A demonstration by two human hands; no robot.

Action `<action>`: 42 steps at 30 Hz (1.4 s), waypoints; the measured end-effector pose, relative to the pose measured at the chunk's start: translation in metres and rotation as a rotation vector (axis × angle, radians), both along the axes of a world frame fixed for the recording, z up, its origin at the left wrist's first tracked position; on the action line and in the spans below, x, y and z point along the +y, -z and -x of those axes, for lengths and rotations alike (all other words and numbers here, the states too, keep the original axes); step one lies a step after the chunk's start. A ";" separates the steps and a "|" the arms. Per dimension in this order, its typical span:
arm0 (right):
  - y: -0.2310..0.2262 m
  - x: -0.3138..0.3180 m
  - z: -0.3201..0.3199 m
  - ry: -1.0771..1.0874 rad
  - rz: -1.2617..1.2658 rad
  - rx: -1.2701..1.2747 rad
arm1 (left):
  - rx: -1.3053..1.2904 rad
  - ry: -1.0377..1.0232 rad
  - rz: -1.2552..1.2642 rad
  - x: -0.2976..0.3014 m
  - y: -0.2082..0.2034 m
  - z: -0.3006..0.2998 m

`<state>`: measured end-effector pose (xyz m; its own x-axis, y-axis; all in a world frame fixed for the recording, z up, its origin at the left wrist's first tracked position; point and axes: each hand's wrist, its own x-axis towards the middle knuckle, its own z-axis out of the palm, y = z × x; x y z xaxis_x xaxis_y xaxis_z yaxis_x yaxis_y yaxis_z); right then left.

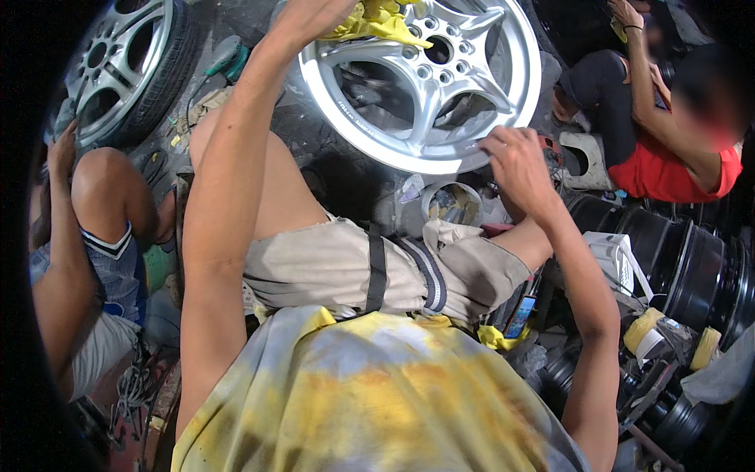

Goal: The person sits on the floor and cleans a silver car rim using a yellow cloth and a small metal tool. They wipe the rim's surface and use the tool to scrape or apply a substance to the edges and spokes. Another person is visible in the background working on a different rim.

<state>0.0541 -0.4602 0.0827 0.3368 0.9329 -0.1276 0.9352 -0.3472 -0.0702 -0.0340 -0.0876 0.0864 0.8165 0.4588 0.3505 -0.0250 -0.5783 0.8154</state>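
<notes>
A silver alloy wheel rim [429, 134] with wide spokes and a ring of bolt holes stands tilted in front of me. At the upper edge, my left hand [334, 9] presses a bunched yellow cloth [385, 22] against the far-left part of the rim; most of its fingers are cut off by the picture's edge. My right hand [519, 165] is closed at the rim's near right edge, its fingers curled over the lip.
Below the rim stands a round container [452, 203] of scraps. On the left, a person holds a tool at another wheel [98, 55]. A person in red [668, 165] sits at the right. Dark rims [676, 259], a white box [609, 256] and a phone [521, 317] lie at my right.
</notes>
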 end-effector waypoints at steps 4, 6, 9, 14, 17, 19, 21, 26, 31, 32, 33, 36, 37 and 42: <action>0.014 0.027 0.032 -0.062 -0.107 0.165 | 0.032 -0.012 -0.017 0.002 0.000 -0.003; 0.019 0.034 0.033 -0.082 -0.140 0.252 | -0.012 -0.012 -0.057 0.007 0.008 -0.007; 0.005 0.005 -0.010 -0.166 -0.108 0.074 | -0.013 -0.003 -0.014 0.003 0.000 0.000; 0.029 0.015 0.028 -0.077 -0.199 0.270 | -0.012 -0.014 0.117 0.005 -0.006 0.001; 0.021 0.018 0.026 -0.147 -0.178 0.186 | 0.001 -0.026 0.057 0.013 0.000 -0.001; 0.025 -0.011 -0.016 -0.124 -0.131 0.082 | 0.022 -0.016 0.077 0.006 -0.007 -0.003; 0.014 -0.003 -0.040 -0.109 -0.061 -0.073 | 0.007 -0.017 0.068 0.004 -0.008 -0.002; 0.044 0.015 -0.024 -0.167 -0.076 0.062 | -0.036 -0.007 0.060 0.010 0.003 -0.003; 0.036 0.015 -0.034 -0.121 0.138 -0.081 | 0.003 -0.041 0.069 0.008 -0.008 0.007; 0.039 0.019 -0.027 -0.119 0.208 -0.098 | -0.009 -0.035 0.062 0.008 -0.010 0.010; 0.039 0.022 -0.027 -0.121 0.165 -0.020 | -0.018 -0.032 0.056 0.010 -0.011 0.013; 0.039 0.018 -0.028 -0.114 0.045 0.221 | 0.000 -0.043 0.059 0.015 -0.005 0.007; 0.021 0.019 -0.036 -0.130 0.155 -0.069 | 0.002 -0.051 0.063 0.013 -0.010 0.007; 0.020 0.024 0.019 0.057 -0.017 0.233 | -0.002 -0.058 0.050 0.019 -0.002 0.003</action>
<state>0.0355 -0.4363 0.0632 0.3525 0.9158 -0.1925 0.8718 -0.3961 -0.2882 -0.0374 -0.0689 0.0884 0.7876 0.5221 0.3274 0.0056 -0.5373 0.8434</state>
